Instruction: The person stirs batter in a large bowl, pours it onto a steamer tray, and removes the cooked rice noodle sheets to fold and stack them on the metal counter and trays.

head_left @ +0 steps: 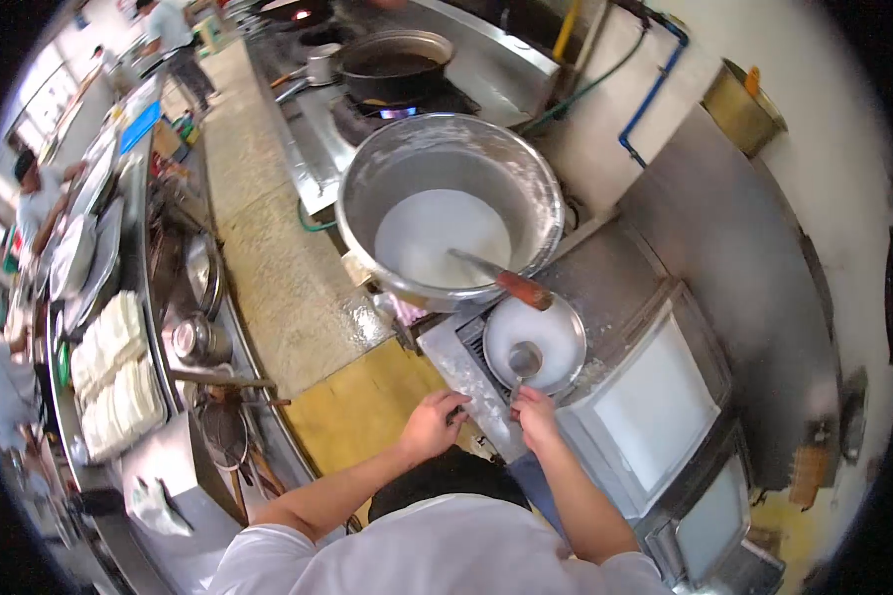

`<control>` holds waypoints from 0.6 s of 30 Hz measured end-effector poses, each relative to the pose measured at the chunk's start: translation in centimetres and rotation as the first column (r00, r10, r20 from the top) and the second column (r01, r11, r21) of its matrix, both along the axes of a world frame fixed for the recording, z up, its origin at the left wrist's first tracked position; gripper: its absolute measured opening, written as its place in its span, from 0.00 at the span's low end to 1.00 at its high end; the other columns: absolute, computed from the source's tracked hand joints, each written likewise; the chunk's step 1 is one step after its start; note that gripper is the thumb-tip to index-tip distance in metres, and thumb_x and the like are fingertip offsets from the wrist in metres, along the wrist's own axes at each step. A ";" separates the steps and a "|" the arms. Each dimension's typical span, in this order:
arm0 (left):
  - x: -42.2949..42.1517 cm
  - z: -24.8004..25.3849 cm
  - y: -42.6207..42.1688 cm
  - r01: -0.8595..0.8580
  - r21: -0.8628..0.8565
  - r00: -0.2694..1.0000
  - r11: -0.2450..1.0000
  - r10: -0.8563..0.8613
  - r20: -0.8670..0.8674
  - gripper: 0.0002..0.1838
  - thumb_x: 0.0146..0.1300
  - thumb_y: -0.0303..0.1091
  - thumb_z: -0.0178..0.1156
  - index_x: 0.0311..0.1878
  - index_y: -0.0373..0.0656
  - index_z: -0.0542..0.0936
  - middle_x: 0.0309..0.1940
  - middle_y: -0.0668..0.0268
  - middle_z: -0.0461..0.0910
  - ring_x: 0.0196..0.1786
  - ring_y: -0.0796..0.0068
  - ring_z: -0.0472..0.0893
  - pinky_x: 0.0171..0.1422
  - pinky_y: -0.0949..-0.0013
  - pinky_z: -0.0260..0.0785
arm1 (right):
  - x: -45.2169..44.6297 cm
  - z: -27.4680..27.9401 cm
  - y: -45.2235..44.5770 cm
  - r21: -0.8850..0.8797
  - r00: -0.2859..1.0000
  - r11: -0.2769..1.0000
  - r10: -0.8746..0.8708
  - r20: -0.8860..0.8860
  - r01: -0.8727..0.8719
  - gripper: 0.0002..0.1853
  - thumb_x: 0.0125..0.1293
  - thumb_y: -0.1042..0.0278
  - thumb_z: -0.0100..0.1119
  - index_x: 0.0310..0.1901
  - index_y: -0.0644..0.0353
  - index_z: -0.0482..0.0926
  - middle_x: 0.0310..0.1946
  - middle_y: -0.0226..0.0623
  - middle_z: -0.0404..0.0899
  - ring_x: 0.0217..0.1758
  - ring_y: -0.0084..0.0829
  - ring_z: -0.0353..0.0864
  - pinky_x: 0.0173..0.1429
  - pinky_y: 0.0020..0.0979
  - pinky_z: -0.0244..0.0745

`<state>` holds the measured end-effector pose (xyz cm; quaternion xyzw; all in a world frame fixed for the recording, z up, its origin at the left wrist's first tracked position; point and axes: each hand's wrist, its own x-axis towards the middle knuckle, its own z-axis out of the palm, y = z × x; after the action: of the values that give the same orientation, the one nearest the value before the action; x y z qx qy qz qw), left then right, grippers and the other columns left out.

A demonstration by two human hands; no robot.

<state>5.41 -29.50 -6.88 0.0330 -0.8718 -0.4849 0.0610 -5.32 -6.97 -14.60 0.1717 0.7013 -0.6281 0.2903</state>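
Observation:
My right hand (pixel 537 420) is closed around the handle of a small metal ladle (pixel 525 359). The ladle's round cup sits in the white liquid inside a metal bowl (pixel 577 347). To the left, near the steel counter's edge, my left hand (pixel 435 426) is curled with thumb and fingers close together. Something dark shows between those fingers, too small to name. Beyond the bowl stands a large metal pot (pixel 355 223), partly filled with white liquid (pixel 442 233). A utensil with a wooden handle (pixel 524 290) leans in it, its lower end hidden.
A white sheet-like tray (pixel 655 397) lies on the steamer to the right, with steam nearby. Behind the pot, a dark wok (pixel 397 61) stands over a lit burner. Folded white cloths (pixel 119 377) lie on the left counter. Other people work at the far left.

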 end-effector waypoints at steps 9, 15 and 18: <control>7.8 3.5 2.9 -0.269 0.076 0.952 0.960 0.253 0.176 0.18 0.66 0.33 0.67 0.58 0.43 0.84 0.48 0.52 0.85 0.51 0.52 0.85 0.59 0.55 0.78 | 7.9 5.2 -0.2 0.096 0.891 0.913 0.407 -0.202 -0.396 0.24 0.66 0.80 0.60 0.64 0.69 0.76 0.50 0.40 0.83 0.48 0.29 0.82 0.53 0.30 0.80; 16.0 4.8 4.4 -0.434 0.075 0.871 0.898 0.397 0.288 0.20 0.65 0.31 0.68 0.61 0.41 0.83 0.44 0.54 0.86 0.44 0.59 0.86 0.53 0.60 0.79 | 14.6 7.9 -2.5 0.202 0.568 0.669 0.725 -0.389 -0.716 0.22 0.66 0.77 0.60 0.62 0.70 0.78 0.50 0.43 0.85 0.51 0.30 0.85 0.59 0.31 0.80; 20.1 5.3 4.2 -0.527 0.096 0.818 0.844 0.474 0.326 0.21 0.65 0.32 0.68 0.61 0.43 0.83 0.45 0.55 0.86 0.43 0.60 0.86 0.52 0.59 0.79 | 17.2 9.2 -4.4 0.252 0.404 0.531 0.814 -0.418 -0.809 0.22 0.65 0.75 0.62 0.61 0.71 0.78 0.50 0.46 0.86 0.52 0.33 0.86 0.59 0.33 0.80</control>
<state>25.55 -25.26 -1.63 0.3378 -0.7834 -0.5187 0.0553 11.85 -11.37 -5.44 -0.3528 0.7466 -0.4257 0.3700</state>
